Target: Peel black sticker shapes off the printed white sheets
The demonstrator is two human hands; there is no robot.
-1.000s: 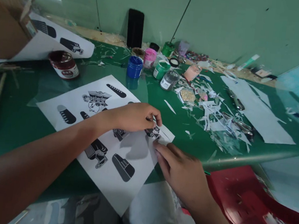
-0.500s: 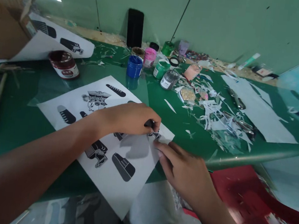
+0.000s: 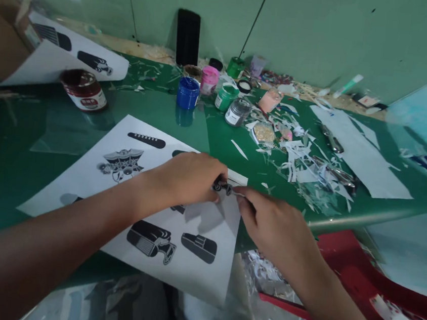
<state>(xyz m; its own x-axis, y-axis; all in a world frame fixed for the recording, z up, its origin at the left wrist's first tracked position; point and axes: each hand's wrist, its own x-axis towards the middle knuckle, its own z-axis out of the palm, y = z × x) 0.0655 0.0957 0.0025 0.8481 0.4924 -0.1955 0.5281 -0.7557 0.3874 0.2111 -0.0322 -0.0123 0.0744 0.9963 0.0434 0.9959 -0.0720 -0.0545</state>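
A white paper sheet (image 3: 94, 168) printed with several black-and-white motifs lies tilted on the green tabletop, its near corner reaching past the table edge. My left hand (image 3: 196, 178) reaches across it with fingers curled, gripping the sheet near its right edge beside a small dark printed figure (image 3: 224, 187). Close against it, my right hand (image 3: 274, 217) is closed in a pinch at that same edge. Something thin and pale shows at its fingertips, too small to name. The left fingertips are partly hidden behind the hand.
Paint jars, among them a blue jar (image 3: 188, 93) and a dark red jar (image 3: 83, 90), stand behind the sheet. Paper scraps (image 3: 301, 161) and a metal-handled tool (image 3: 331, 138) lie right. A black phone-like slab (image 3: 187, 37) leans on the wall. A red chair (image 3: 369, 273) stands below.
The sheet has turned counterclockwise, its left corner shifting toward the lower left and its near corner swinging right. My right hand has moved slightly right and up; the hands remain close together.
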